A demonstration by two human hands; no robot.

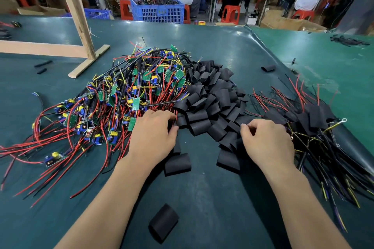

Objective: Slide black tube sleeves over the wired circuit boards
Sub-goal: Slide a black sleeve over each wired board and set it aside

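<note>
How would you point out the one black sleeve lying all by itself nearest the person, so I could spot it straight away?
Start at the big heap of black tube sleeves in the middle of the green table, then come down toward the person, past both hands. Between the two forearms lies a lone black sleeve, flattened and tilted. Unlike the others, it touches no other sleeve and no wire.

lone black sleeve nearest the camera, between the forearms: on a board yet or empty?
Empty, as far as the view shows. The lone sleeve lies flattened on the green mat, no wires or board emerging from either end.
</note>
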